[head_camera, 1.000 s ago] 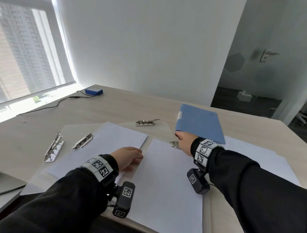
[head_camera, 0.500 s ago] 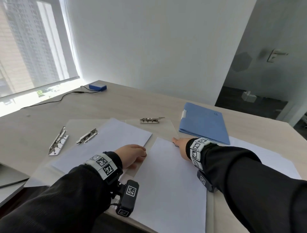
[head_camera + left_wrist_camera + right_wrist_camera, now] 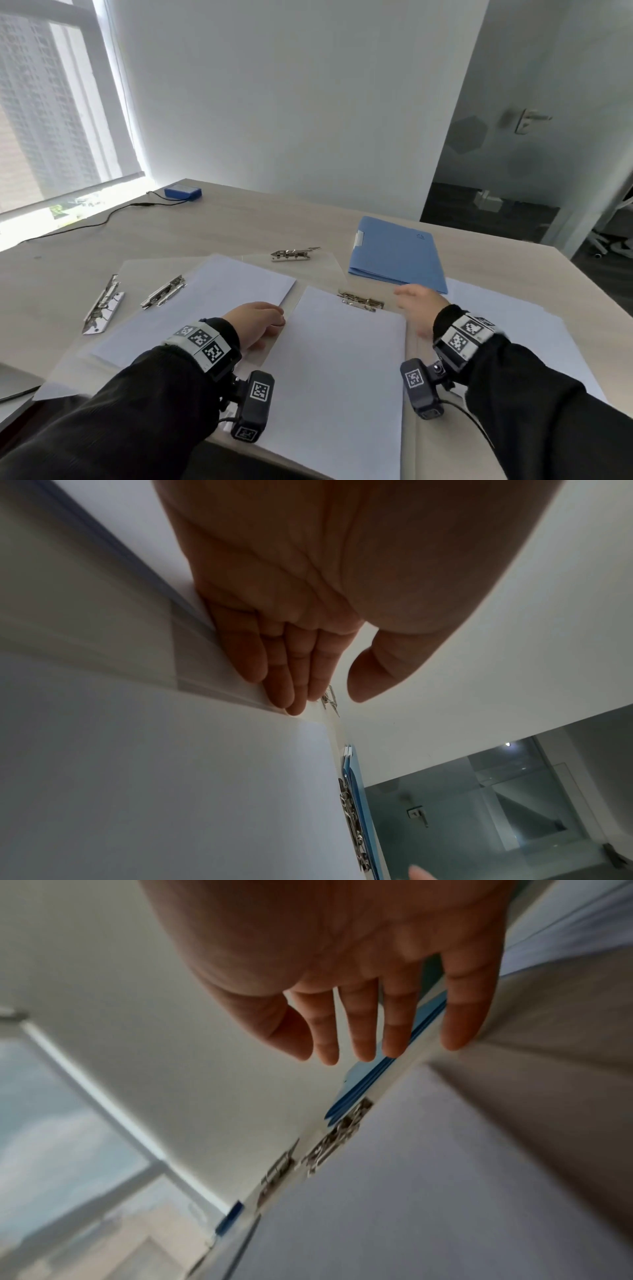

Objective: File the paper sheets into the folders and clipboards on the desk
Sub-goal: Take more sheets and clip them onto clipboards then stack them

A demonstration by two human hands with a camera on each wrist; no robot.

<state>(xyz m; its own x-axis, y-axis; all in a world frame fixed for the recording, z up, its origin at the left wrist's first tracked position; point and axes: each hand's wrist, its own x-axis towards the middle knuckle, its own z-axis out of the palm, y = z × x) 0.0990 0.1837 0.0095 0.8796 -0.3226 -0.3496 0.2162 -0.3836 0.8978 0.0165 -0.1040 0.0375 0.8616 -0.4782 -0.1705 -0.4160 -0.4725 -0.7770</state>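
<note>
A white sheet (image 3: 339, 370) lies under the metal clip (image 3: 361, 302) of the nearest clear clipboard. My left hand (image 3: 257, 320) rests with straight fingers (image 3: 274, 674) on the clipboard at the sheet's left edge. My right hand (image 3: 419, 308) hovers open to the right of the clip, fingers (image 3: 363, 1031) spread and holding nothing. A second sheet (image 3: 205, 301) lies on a clipboard to the left with its clip (image 3: 163, 291). A shut blue folder (image 3: 397, 255) lies beyond my right hand. More sheets (image 3: 507, 315) lie under my right arm.
Two more clear clipboards show their clips at the far left (image 3: 102, 305) and at the back middle (image 3: 293, 254). A blue box (image 3: 182, 192) with a black cable (image 3: 102, 219) sits near the window. The desk's right edge (image 3: 599, 287) drops toward a doorway.
My right hand has left the clip of the near clipboard and drawn back to the right, opening above the desk. The left hand has stayed in place.
</note>
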